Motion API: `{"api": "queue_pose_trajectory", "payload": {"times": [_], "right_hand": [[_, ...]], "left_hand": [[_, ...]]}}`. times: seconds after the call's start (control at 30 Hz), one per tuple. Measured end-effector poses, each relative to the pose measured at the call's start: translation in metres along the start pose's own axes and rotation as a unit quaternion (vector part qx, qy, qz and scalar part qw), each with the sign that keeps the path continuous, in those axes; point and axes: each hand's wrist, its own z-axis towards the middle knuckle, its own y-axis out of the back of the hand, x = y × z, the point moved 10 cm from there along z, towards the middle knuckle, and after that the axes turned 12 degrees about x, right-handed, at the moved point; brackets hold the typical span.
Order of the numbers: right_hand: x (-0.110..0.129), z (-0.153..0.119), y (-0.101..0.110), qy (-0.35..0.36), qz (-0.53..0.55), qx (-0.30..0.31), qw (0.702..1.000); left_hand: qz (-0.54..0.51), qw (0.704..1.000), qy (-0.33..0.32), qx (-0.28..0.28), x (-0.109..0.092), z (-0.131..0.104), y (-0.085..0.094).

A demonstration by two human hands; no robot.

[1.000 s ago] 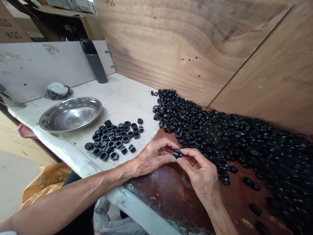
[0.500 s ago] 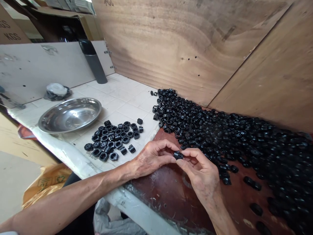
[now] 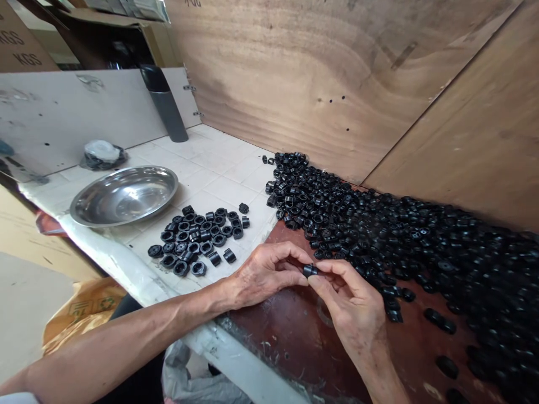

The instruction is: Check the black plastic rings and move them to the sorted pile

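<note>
Between the fingertips of both hands sits a small black ring-shaped plastic part (image 3: 310, 270). My left hand (image 3: 269, 275) pinches it from the left with thumb and forefinger. From the right, thumb and fingers of my right hand (image 3: 351, 297) close on the same part. Both hands are just above the reddish-brown board (image 3: 290, 331). Beyond them spreads a large heap of similar black parts (image 3: 357, 219), running to the right edge. A smaller group of black rings (image 3: 197, 238) lies on the white tiled surface to the left.
A shallow steel bowl (image 3: 126, 196) stands on the white surface (image 3: 219, 151) at left. Behind it are a plastic-wrapped item (image 3: 103, 154) and a dark grey flask (image 3: 166, 106). A tall plywood wall (image 3: 295, 73) closes off the back. Several loose black parts lie near my right wrist.
The black part has turned slightly between my fingertips, and both hands keep their hold. The whole view has shifted a little; the bowl, the flask and the heap lie as before.
</note>
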Motion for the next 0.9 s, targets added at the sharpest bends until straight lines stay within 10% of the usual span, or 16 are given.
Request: {"api": "queue_pose_trajectory", "payload": {"times": [0.67,0.9], "right_hand": [[0.006,0.002,-0.005,0.009,-0.236,0.029,0.971],[0.013,0.001,-0.004,0.012,-0.185,0.039,0.982]], "left_hand": [[0.159,0.986,-0.041,0.011,-0.014,-0.001,-0.003],[0.049,0.998,0.017,-0.039,0.002,0.001,0.006]]}}
